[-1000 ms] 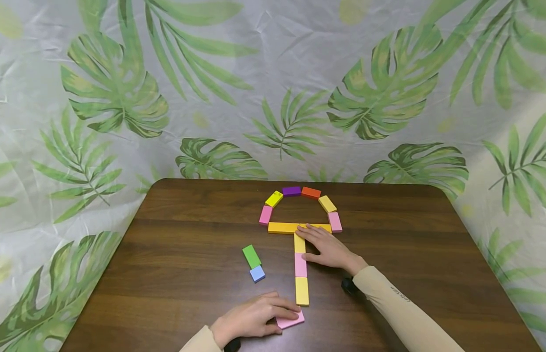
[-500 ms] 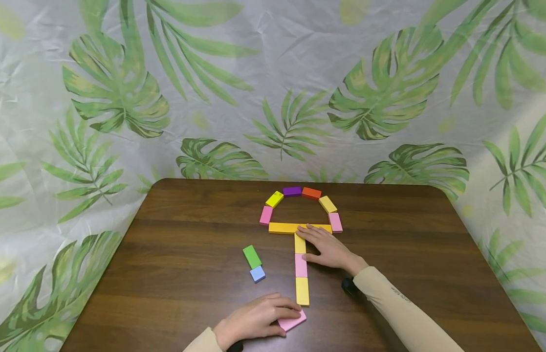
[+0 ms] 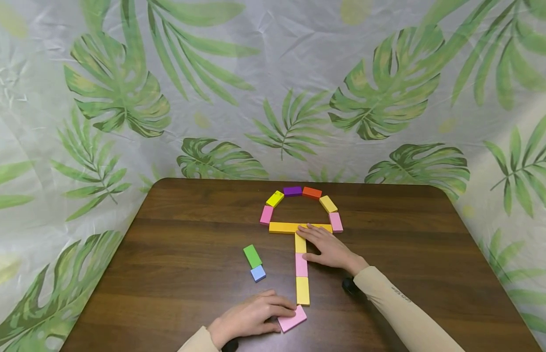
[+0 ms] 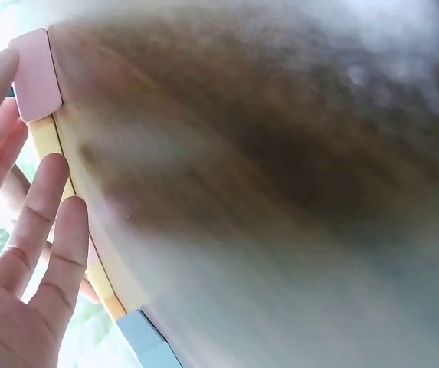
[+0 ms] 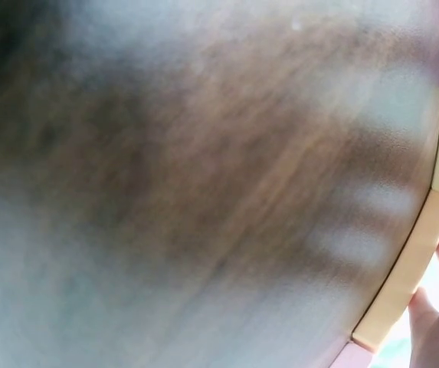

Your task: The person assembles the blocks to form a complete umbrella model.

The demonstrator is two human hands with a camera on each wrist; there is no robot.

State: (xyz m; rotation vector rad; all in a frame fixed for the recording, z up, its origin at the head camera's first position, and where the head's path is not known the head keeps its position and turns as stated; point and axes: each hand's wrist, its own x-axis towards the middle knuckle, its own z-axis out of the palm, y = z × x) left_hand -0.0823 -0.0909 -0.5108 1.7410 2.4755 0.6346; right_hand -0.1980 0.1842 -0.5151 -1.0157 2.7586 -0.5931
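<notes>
On the table's near part lies a pink block (image 3: 293, 319), slightly turned, its upper corner by the end of a yellow block (image 3: 302, 291). My left hand (image 3: 257, 314) is at its left side, fingertips and thumb at its edges. In the left wrist view the fingers (image 4: 67, 238) look fairly straight and spread. My right hand (image 3: 329, 248) rests with extended fingers over the long orange block (image 3: 283, 228) and the top yellow block (image 3: 301, 243) of the column. Its thumb touches the column's middle pink block (image 3: 301, 265).
A green block (image 3: 252, 256) and a light blue block (image 3: 258, 273) lie left of the column. Above the orange block, an arch includes purple (image 3: 292, 191), red (image 3: 312, 192) and bright yellow (image 3: 274, 199) blocks. A leaf-patterned cloth (image 3: 299, 73) hangs behind the wooden table (image 3: 176, 274).
The near pink block has shifted slightly right and turned. My left hand has since drawn a little left, uncovering more of it. My right hand stays in place.
</notes>
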